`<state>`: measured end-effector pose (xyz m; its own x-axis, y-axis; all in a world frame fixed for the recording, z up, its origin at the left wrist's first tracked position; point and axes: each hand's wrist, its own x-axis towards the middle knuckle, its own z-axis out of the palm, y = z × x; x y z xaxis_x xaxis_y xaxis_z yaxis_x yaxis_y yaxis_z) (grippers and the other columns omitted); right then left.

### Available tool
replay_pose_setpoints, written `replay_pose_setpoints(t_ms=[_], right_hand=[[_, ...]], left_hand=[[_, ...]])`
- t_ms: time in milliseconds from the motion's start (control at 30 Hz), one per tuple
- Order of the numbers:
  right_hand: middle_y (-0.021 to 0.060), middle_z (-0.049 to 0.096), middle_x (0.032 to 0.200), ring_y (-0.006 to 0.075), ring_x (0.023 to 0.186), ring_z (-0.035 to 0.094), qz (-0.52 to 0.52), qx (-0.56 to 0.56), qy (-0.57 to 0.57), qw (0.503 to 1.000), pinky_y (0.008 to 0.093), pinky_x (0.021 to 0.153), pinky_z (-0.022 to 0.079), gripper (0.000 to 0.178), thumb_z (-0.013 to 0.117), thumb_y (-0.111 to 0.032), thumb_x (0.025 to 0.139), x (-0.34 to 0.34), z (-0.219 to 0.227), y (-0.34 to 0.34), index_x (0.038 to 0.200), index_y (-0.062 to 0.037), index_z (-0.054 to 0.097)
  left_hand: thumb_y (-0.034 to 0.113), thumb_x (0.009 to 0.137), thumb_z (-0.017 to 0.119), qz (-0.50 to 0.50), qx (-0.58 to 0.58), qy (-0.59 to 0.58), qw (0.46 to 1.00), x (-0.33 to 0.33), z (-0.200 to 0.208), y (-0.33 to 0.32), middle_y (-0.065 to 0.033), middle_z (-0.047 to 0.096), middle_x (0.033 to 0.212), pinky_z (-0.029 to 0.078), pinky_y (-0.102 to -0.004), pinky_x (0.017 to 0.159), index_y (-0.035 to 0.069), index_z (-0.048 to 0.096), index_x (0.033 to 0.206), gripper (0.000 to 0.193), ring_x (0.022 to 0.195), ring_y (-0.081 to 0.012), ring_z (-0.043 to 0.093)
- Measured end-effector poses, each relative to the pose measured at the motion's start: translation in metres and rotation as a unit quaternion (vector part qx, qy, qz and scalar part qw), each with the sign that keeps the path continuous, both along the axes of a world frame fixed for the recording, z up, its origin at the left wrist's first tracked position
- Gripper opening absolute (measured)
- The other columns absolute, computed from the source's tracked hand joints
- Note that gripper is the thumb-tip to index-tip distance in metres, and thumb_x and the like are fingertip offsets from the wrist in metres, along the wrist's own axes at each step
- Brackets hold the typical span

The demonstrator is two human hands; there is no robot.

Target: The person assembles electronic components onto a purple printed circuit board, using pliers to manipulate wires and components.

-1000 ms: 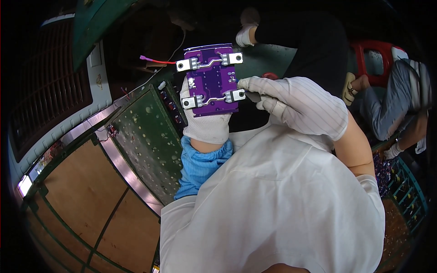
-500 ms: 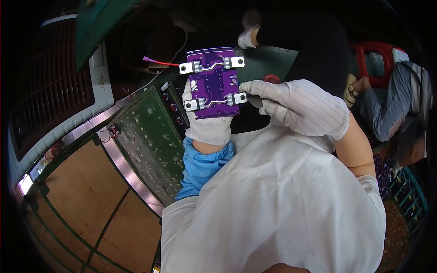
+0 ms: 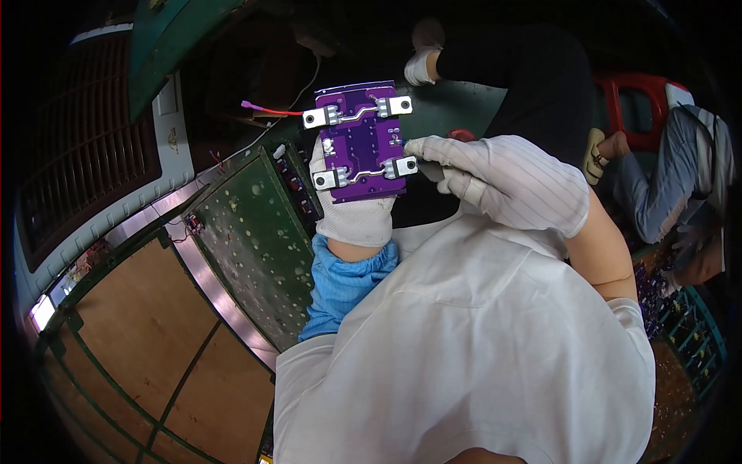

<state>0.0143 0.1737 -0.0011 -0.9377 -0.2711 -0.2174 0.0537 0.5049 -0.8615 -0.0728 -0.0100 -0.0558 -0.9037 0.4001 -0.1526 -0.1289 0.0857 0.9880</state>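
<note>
A purple circuit board (image 3: 363, 139) faces up, with several black components with silver metal tabs along its two sides. A red wire with a pale purple end sleeve (image 3: 259, 107) sticks out from its upper left. My left hand (image 3: 357, 220), in a white glove, holds the board from beneath; its fingers are mostly hidden behind it. My right hand (image 3: 502, 178), in a striped white glove, is closed, its fingertips at the board's right edge. A thin greyish piece (image 3: 430, 172) shows between its fingers, too little of it to name.
At the left stands a grey-framed grille (image 3: 93, 139). A green spotted panel (image 3: 247, 224) and a brown board in a green frame (image 3: 139, 332) lie below it. Another person's legs (image 3: 533, 85), a red stool (image 3: 630, 100) and a teal basket (image 3: 699, 332) are to the right.
The board and my hands have barely shifted. At the far right, another person's gloved hand has come into sight over the purple pile.
</note>
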Motion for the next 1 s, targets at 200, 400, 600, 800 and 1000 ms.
replay_pose_setpoints(t_ms=[200,400,600,800,1000], right_hand=[[0.0123,0.062,0.078,0.0264,0.067,0.059,-0.033,-0.05,0.037,0.997,0.0332,0.06,0.045,0.039,0.049,-0.012,0.088,0.003,-0.014,0.003,0.127,-0.0067,0.045],[0.0118,0.063,0.081,0.0273,0.072,0.061,-0.041,-0.06,-0.02,0.997,0.0327,0.064,0.047,0.034,0.048,-0.012,0.089,0.0,-0.011,0.005,0.122,-0.0055,0.047],[0.0141,0.063,0.084,0.0274,0.076,0.063,-0.157,-0.135,0.055,0.977,0.0336,0.067,0.049,0.028,0.048,-0.013,0.09,0.002,-0.01,-0.016,0.115,-0.0002,0.046],[0.0165,0.061,0.092,0.0242,0.084,0.062,-0.277,-0.139,-0.011,0.951,0.0317,0.071,0.049,0.029,0.047,-0.015,0.091,-0.003,-0.021,-0.005,0.112,0.0042,0.046],[0.011,0.06,0.091,0.0123,0.071,0.052,-0.305,-0.211,-0.012,0.929,0.0251,0.065,0.046,0.037,0.046,-0.023,0.093,0.001,-0.022,0.004,0.116,0.0057,0.046]], left_hand=[[0.006,0.085,0.057,-0.077,-0.068,0.103,0.989,-0.001,-0.002,0.003,-0.0093,0.062,0.1,0.057,-0.0263,0.068,0.003,0.05,0.112,0.027,0.086,-0.017,0.064],[0.016,0.095,0.038,-0.049,-0.087,0.127,0.987,0.001,-0.008,0.007,-0.0133,0.061,0.103,0.059,-0.0304,0.066,0.002,0.05,0.115,0.028,0.085,-0.0212,0.065],[0.035,0.097,0.025,0.032,0.488,-0.374,0.788,0.002,-0.015,0.012,-0.0125,0.061,0.106,0.057,-0.0369,0.073,0.005,0.053,0.115,0.045,0.091,-0.025,0.063],[0.03,0.096,0.031,0.004,0.442,-0.27,0.855,0.005,-0.004,0.023,-0.0125,0.062,0.099,0.057,-0.0316,0.064,0.004,0.053,0.113,0.038,0.08,-0.0225,0.065],[0.022,0.089,0.051,-0.016,0.439,-0.41,0.799,0.005,-0.004,0.024,-0.0072,0.051,0.088,0.047,-0.0232,0.049,0.002,0.052,0.106,0.026,0.076,-0.0167,0.052]])
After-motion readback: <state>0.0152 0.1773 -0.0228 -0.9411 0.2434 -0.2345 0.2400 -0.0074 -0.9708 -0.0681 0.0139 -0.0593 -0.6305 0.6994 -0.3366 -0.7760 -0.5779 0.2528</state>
